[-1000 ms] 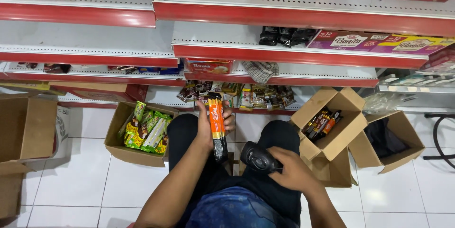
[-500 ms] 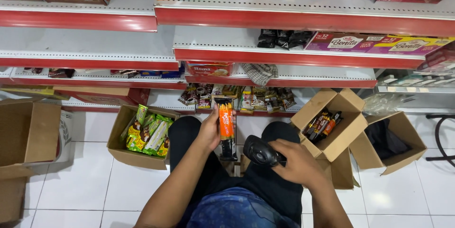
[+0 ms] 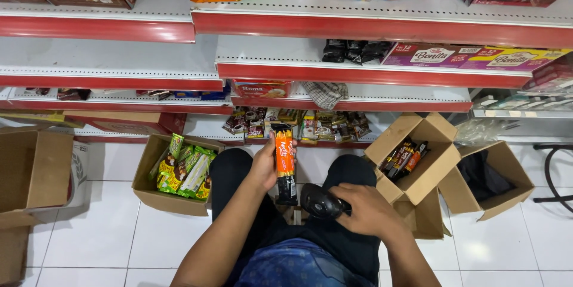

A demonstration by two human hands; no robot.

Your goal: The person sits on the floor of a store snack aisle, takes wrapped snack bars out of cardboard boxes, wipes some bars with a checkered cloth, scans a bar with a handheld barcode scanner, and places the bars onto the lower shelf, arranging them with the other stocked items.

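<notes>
1. My left hand (image 3: 262,164) is wrapped tight around a long orange and black snack pack (image 3: 285,164). I hold it standing up, out over my knees.
2. My right hand (image 3: 367,209) is closed around a black scanner (image 3: 319,201). Its front end sits just beside the bottom of the snack pack, near the black part.
3. I think the scanner points at the pack, but I cannot see any light from it, so I cannot tell if the pack is scanned.
4. An open box (image 3: 418,150) on my right has more packs like this one in it. Those look left to do.
5. A box of green packs (image 3: 173,176) sits on my left, well apart from my hands.
6. The low shelf (image 3: 382,93) in front of me has some snacks on it and some bare spots.
</notes>
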